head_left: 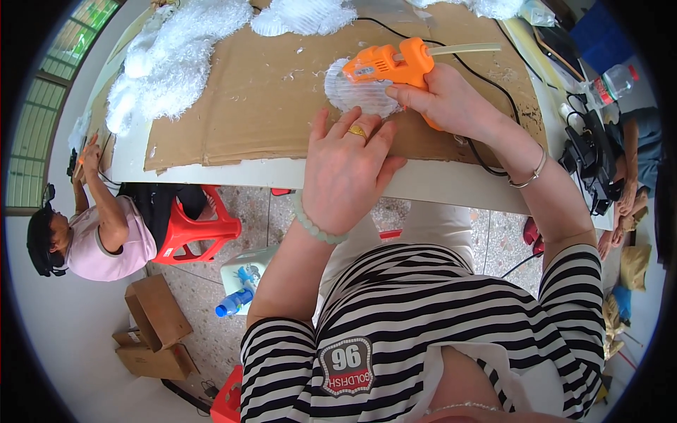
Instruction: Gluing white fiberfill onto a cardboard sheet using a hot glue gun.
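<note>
My right hand (451, 99) is wrapped round an orange hot glue gun (386, 65), with a pale glue stick (465, 48) jutting from its back end. The gun's tip points left, over a white ribbed, shell-like piece (345, 94) lying on the cardboard. Fingertips of my left hand (349, 166) rest at the near edge of that piece, palm down and fingers spread. Whether the fingertips press on it or only touch it, I cannot tell. A black cord (497, 88) runs from the gun area across the cardboard.
Fluffy white material (166, 70) is heaped at the far left, with more white ribbed pieces (303, 15) at the back. A plastic bottle (613, 84) lies at the right. A person (106, 233) sits left by a red stool (197, 225). Cardboard boxes (155, 317) stand on the floor.
</note>
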The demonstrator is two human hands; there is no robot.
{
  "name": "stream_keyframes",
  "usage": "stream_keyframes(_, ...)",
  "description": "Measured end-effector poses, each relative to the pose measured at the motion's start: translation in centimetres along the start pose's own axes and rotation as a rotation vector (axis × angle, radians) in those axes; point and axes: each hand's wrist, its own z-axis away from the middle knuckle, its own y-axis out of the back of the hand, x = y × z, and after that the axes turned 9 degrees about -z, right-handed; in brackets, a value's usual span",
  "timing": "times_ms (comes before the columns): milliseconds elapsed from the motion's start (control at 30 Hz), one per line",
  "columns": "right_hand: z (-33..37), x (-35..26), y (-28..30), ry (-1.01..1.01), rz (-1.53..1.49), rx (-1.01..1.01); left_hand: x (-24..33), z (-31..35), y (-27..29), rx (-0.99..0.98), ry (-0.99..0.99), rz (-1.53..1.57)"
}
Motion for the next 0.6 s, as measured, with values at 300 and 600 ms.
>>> stream_keyframes(300, 0.3, -0.3, 0.6, -0.146, 0.028, -0.1, 0.0, 0.2, -0.3, 0.043, -0.016, -0.002)
stream_keyframes(600, 1.1, -1.3, 1.0, -0.11, 0.088, -0.128, 0.0, 0.3, -0.3, 0.061, -0.017, -0.007)
